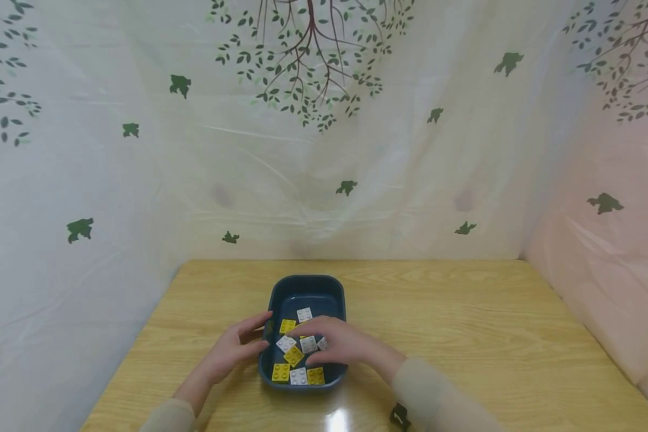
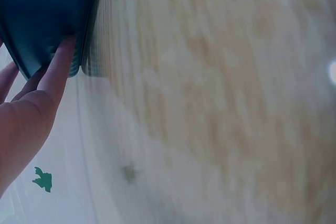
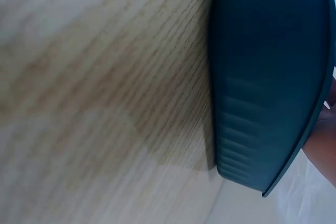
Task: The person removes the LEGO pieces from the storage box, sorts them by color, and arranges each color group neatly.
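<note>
A dark blue tray (image 1: 308, 283) lies on the wooden table with several yellow and white toy building bricks in it. Among them are a yellow brick (image 1: 281, 372) and a white brick (image 1: 299, 377) near its front. My left hand (image 1: 229, 351) rests its fingers against the tray's left side; in the left wrist view the fingers (image 2: 59, 69) touch the outer wall. Reaching over the right rim, my right hand (image 1: 340, 343) has thumb and index finger spread above the bricks, with a white brick (image 1: 308, 344) visible between them. Its other fingers are hidden.
A small dark object (image 1: 399, 415) lies at the table's front by the right sleeve (image 1: 437, 390). The wooden table (image 1: 464, 324) is bordered by hanging sheets (image 1: 302, 228) printed with leaves and branches.
</note>
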Demonstrator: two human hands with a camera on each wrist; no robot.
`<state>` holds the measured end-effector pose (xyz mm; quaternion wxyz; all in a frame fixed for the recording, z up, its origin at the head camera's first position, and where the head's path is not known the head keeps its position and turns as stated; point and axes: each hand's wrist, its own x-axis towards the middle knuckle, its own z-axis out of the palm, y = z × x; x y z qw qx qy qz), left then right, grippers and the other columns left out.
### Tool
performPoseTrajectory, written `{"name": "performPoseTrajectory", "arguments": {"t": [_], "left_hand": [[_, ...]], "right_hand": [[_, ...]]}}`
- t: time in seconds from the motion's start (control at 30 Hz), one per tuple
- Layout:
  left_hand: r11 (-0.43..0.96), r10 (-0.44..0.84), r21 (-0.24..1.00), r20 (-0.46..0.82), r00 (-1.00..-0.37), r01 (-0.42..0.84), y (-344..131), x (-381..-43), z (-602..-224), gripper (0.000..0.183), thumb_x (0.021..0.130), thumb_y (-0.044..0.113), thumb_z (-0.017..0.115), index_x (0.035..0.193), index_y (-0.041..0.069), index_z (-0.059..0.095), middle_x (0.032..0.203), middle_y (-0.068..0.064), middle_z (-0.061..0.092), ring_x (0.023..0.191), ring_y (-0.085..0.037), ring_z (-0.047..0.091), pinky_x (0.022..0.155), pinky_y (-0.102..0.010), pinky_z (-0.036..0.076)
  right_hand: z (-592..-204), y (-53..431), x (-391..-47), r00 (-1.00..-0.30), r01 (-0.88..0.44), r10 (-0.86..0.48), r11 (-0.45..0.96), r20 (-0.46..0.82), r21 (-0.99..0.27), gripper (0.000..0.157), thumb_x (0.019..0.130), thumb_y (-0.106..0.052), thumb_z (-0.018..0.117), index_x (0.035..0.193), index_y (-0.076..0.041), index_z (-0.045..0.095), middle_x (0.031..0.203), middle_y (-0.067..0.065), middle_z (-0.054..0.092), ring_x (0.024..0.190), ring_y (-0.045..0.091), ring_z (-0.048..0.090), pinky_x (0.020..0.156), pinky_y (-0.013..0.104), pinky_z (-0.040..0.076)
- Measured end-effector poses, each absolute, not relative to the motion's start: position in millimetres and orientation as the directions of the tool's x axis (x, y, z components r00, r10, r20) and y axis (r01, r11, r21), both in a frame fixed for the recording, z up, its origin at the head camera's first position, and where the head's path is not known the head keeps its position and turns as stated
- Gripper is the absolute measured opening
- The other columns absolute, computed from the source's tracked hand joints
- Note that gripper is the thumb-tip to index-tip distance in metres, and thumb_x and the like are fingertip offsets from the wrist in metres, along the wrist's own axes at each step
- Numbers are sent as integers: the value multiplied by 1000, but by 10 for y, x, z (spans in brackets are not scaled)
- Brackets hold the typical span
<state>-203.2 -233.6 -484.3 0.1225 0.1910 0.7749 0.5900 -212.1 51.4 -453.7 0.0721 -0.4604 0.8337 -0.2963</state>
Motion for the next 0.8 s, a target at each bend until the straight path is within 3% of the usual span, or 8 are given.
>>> {"name": "performPoseTrajectory", "arguments": {"t": [0.2, 0.8], "left_hand": [[232, 438, 964, 19, -899, 134, -2326, -1973, -4832, 61, 95, 11, 64, 150, 3, 40, 153, -22, 37, 134, -44, 42, 108, -53, 39], [247, 417, 962, 0, -909, 113, -2270, -1788, -4795, 61, 96, 13, 64, 152, 6, 39, 154, -21, 36, 134, -44, 42, 105, -49, 43]], "right_hand": [[-4546, 414, -2197, -467, -793, -877, 359, 113, -492, 53, 85, -16, 79, 135, -15, 62, 133, -7, 62, 125, 7, 52, 108, 27, 39], [-4620, 266, -2257, -435, -797, -900, 377, 14, -472, 45, 79, -12, 83, 122, -17, 71, 117, -14, 69, 108, -3, 57, 99, 18, 42]]}}
